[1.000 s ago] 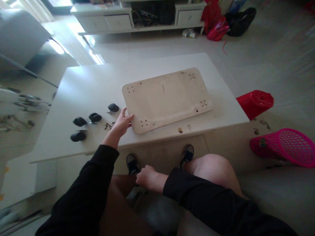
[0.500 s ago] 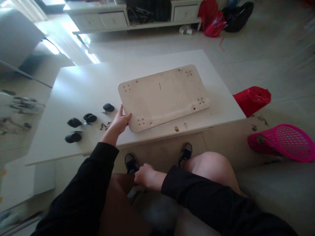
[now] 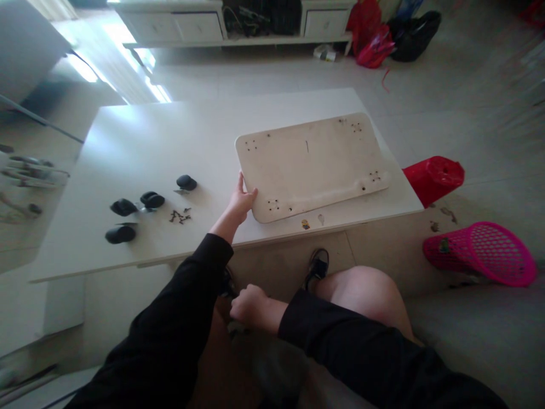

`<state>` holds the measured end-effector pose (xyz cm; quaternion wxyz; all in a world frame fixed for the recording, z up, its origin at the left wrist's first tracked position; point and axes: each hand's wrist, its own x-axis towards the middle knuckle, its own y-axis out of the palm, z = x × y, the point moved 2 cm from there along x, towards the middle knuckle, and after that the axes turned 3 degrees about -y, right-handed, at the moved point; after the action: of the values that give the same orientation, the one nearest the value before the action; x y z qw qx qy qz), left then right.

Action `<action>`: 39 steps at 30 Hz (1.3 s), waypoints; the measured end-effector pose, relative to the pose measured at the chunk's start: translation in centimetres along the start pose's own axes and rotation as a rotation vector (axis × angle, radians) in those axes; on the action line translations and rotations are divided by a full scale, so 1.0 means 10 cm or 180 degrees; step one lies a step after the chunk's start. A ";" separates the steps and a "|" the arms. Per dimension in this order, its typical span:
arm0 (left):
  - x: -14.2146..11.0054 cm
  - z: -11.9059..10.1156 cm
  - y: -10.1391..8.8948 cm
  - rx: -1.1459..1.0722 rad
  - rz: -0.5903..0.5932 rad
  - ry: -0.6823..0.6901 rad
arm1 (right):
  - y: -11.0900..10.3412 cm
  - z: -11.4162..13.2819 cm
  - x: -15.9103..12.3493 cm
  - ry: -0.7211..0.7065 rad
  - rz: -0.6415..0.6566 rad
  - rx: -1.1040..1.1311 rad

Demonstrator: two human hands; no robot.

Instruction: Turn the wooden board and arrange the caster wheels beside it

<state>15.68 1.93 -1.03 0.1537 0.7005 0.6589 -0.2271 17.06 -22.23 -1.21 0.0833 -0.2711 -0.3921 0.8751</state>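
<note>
A pale wooden board (image 3: 313,165) with screw holes near its corners lies flat on the white low table (image 3: 140,142). My left hand (image 3: 242,200) rests against the board's near left corner, fingers on its edge. My right hand (image 3: 252,305) is a closed fist down by my lap, below the table edge; whether it holds anything I cannot tell. Several black caster wheels (image 3: 147,200) and a small heap of dark screws (image 3: 179,215) lie on the table left of my left hand.
A red bin (image 3: 434,177) lies on its side at the table's right end, with a pink mesh basket (image 3: 483,253) on the floor nearer me. A white drawer unit (image 3: 191,25) and red and black bags (image 3: 374,40) stand at the back. My feet are under the table edge.
The board has slid to the right across the table with my left hand on its corner, leaving a wider gap to the casters and screws. My right hand has stayed at my lap.
</note>
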 end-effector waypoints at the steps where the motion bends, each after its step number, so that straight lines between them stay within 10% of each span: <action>1: 0.00 0.01 0.06 0.0004 0.0035 0.0007 | 0.01 0.02 0.00 -0.0011 -0.0030 -0.0005; 9: -0.15 0.08 0.27 -0.0337 0.0083 0.0022 | 0.02 0.11 0.02 -0.0153 -0.0073 -0.0020; 17: -0.18 0.10 0.06 -0.0363 0.0140 0.0020 | -0.06 0.03 0.00 0.0087 0.0166 -0.0117; 29: -0.26 -0.01 -0.51 0.0010 0.0300 -0.0070 | -0.31 0.09 0.08 0.0044 0.0477 -0.0409; 39: -0.36 -0.09 -1.62 0.0932 -0.1135 0.0382 | -0.34 0.03 0.11 0.0029 0.0415 -0.0648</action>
<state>-0.44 0.71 2.95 -0.0315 0.6001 0.7402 -0.3017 15.80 -19.74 0.99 0.0000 -0.3070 -0.4601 0.8331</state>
